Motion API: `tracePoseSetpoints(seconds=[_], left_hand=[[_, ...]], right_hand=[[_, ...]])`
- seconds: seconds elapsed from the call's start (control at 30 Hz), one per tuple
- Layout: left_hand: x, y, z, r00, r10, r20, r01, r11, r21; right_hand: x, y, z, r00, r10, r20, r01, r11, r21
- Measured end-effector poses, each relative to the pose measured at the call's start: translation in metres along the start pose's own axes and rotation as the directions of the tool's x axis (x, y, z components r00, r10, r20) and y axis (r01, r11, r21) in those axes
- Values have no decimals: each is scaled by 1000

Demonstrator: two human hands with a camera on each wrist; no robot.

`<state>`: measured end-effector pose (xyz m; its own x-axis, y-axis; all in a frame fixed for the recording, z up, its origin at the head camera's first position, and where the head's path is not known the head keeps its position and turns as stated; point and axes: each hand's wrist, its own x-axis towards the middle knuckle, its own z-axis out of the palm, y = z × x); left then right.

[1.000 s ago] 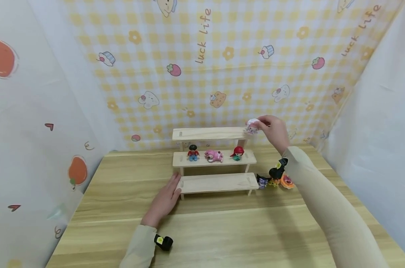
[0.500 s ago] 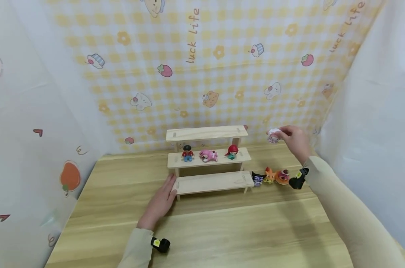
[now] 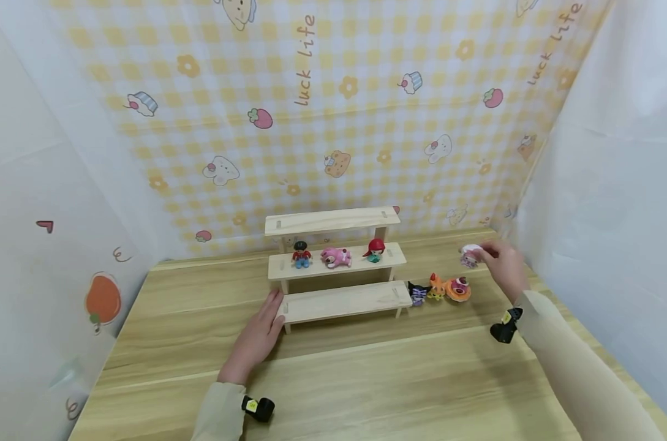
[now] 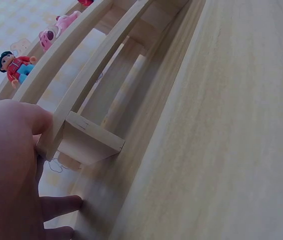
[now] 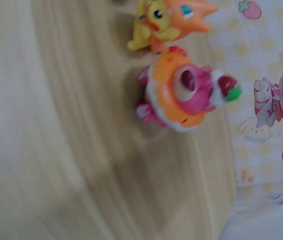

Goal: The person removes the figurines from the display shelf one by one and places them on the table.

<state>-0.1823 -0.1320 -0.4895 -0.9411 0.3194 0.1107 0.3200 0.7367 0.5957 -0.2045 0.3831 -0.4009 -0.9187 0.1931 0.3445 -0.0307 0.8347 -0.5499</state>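
Observation:
A three-tier wooden display shelf (image 3: pixel 333 217) stands at the back of the table. My left hand (image 3: pixel 258 337) holds the left end of its lowest tier, thumb at the board's edge (image 4: pixel 56 135), other fingers stretched down toward the table. To the right of the shelf, my right hand (image 3: pixel 504 266) pinches a small pink-and-white figurine (image 3: pixel 468 257) above the table. The right wrist view shows that figurine (image 5: pixel 280 100) at the right edge, only fingertips visible. On the middle tier are a red-jacketed figure (image 3: pixel 301 256), a pink bear lying down (image 3: pixel 335 257) and a red-haired figurine (image 3: pixel 374 251).
Right of the lowest tier, a black-and-purple figurine (image 3: pixel 418 294), an orange-and-yellow figurine (image 3: pixel 436 288) and a pink bear in an orange ring (image 3: pixel 458 289) stand close together. A yellow checked cloth (image 3: pixel 311 141) hangs behind the table.
My right hand has moved right and down from the top tier's right end, carrying the pink-and-white figurine. The head view has shifted slightly; my left hand stays at the shelf.

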Motion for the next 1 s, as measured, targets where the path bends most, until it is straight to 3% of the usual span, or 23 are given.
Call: tracePoseSetpoints(seconds=[0.43, 1.0], left_hand=[[1, 1, 0, 1000, -8, 9, 8, 1000, 11], [1, 1, 2, 1000, -6, 3, 6, 1000, 12]], right_hand=[[-34, 38, 11, 998, 52, -22, -54, 996, -66], [-55, 54, 21, 999, -6, -38, 3, 995, -100]])
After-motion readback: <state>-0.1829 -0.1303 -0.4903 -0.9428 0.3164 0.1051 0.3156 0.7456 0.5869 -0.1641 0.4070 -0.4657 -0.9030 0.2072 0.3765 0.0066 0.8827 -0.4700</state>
